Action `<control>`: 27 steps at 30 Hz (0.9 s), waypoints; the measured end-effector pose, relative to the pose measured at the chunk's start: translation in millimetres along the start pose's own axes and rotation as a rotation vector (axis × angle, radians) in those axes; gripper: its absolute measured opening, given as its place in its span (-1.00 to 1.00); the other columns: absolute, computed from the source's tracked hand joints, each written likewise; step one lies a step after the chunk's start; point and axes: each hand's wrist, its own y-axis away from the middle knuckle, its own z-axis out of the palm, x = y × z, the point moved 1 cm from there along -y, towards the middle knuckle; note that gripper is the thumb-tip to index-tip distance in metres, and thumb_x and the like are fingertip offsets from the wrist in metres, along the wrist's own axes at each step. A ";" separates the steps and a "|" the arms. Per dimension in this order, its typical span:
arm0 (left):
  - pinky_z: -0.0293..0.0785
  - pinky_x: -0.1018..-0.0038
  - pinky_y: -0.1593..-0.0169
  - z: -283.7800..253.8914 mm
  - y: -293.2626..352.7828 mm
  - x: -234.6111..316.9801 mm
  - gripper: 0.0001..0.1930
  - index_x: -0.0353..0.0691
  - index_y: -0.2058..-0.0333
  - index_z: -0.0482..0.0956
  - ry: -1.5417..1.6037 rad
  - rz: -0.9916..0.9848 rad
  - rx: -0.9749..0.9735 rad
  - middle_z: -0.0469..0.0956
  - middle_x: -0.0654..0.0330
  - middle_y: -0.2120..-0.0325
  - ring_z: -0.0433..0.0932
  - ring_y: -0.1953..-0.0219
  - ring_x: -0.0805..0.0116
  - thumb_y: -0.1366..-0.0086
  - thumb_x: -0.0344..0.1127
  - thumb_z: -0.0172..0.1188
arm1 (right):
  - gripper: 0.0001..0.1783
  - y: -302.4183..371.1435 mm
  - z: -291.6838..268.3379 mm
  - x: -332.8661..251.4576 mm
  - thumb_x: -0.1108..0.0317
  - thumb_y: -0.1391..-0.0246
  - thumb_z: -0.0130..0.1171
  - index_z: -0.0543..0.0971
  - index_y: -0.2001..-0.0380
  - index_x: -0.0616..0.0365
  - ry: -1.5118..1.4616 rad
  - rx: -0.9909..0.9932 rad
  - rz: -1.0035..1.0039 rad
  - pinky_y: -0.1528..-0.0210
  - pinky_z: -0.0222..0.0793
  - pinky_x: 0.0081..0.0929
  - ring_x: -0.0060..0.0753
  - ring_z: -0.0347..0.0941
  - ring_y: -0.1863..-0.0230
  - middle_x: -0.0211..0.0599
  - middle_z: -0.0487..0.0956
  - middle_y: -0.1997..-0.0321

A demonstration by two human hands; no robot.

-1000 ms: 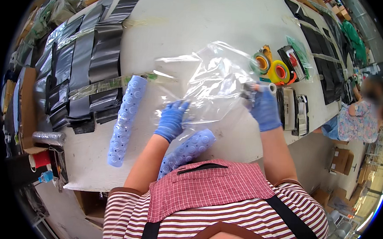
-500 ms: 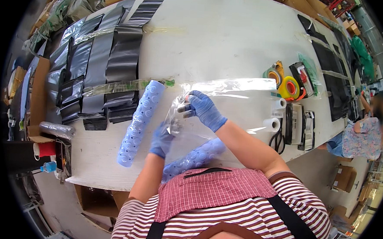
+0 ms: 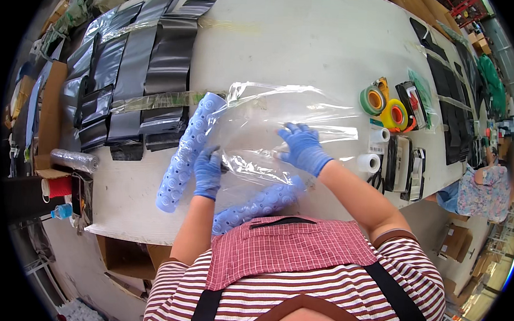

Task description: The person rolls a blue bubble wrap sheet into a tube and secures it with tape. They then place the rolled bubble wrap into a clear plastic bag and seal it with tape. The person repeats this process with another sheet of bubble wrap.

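A clear plastic bag (image 3: pixel 271 112) lies spread and puffed up on the table in front of me, its film wrinkled and shiny. My right hand (image 3: pixel 303 151), in a blue glove, rests on its right part with the fingers spread. At its left edge my left hand (image 3: pixel 208 174), also gloved, has the fingers curled against the film, pinching it. Just beyond the left hand, a rolled light-blue mat (image 3: pixel 178 171) with round bumps and holes stretches away from me. A second light-blue rolled mat (image 3: pixel 260 204) lies close to my apron, partly under the clear film.
Black plastic bags (image 3: pixel 137 67) lie in taped-down stacks at the left, with more black bags (image 3: pixel 444 83) far right. Tape rolls (image 3: pixel 395 114), small white rolls (image 3: pixel 368 162), scissors (image 3: pixel 377 179) and black-framed holders (image 3: pixel 399 162) sit right. Another person (image 3: pixel 482 190) is beyond the table's right edge.
The clear bag has gone from bunched between my hands to spread out and puffed. My right hand moved right and opened flat; my left moved slightly left to the bag's edge.
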 end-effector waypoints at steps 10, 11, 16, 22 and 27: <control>0.46 0.22 -0.01 53.3 73.6 95.5 -0.62 -0.13 0.02 0.55 -0.914 1.352 -0.411 0.57 0.06 0.20 0.54 0.11 0.04 -0.13 -0.39 0.20 | -0.06 -22.3 53.3 78.2 -0.10 0.16 0.39 0.25 -0.34 -0.42 0.088 -0.085 -0.178 -0.35 -0.07 0.18 -0.04 -0.13 -0.52 -0.32 0.03 -0.52; 0.46 0.20 -0.01 56.9 67.8 88.8 -0.64 -0.15 0.03 0.55 -0.962 1.154 -0.382 0.57 0.05 0.21 0.54 0.12 0.02 -0.16 -0.38 0.19 | -0.06 -25.5 48.5 73.2 -0.12 0.17 0.38 0.25 -0.33 -0.43 0.090 -0.084 -0.206 -0.36 -0.08 0.18 -0.05 -0.14 -0.52 -0.33 0.04 -0.52; 0.46 0.19 -0.01 72.8 50.7 119.2 -0.69 -0.23 0.02 0.52 -0.813 1.010 -0.221 0.55 -0.05 0.15 0.52 0.08 -0.06 -0.26 -0.35 0.14 | -0.22 -52.9 123.4 141.4 -0.03 -0.10 0.18 0.17 -0.38 -0.39 -0.410 0.015 -0.267 -0.31 0.02 0.28 0.02 -0.14 -0.52 -0.19 0.04 -0.51; 0.11 0.05 -0.32 136.8 62.4 200.1 -0.67 -0.09 0.00 0.54 -0.765 1.499 -0.516 0.57 0.06 0.06 0.42 -0.17 0.07 -0.25 -0.44 0.07 | -0.18 -25.4 55.1 62.3 -0.03 -0.19 0.04 0.01 -0.44 -0.16 0.247 -0.234 -0.067 -0.30 -0.14 0.52 0.22 -0.30 -0.52 -0.04 -0.12 -0.53; -0.10 -0.01 -0.39 203.0 11.0 155.2 -0.63 0.03 -0.10 0.50 -1.852 0.873 -0.869 0.59 0.18 0.04 0.42 -0.19 0.19 -0.35 -0.19 -0.01 | -0.27 -27.6 47.8 41.8 -0.01 -0.26 -0.07 0.00 -0.44 -0.28 0.147 -0.268 0.016 -0.32 -0.13 0.48 0.16 -0.27 -0.53 -0.15 -0.11 -0.54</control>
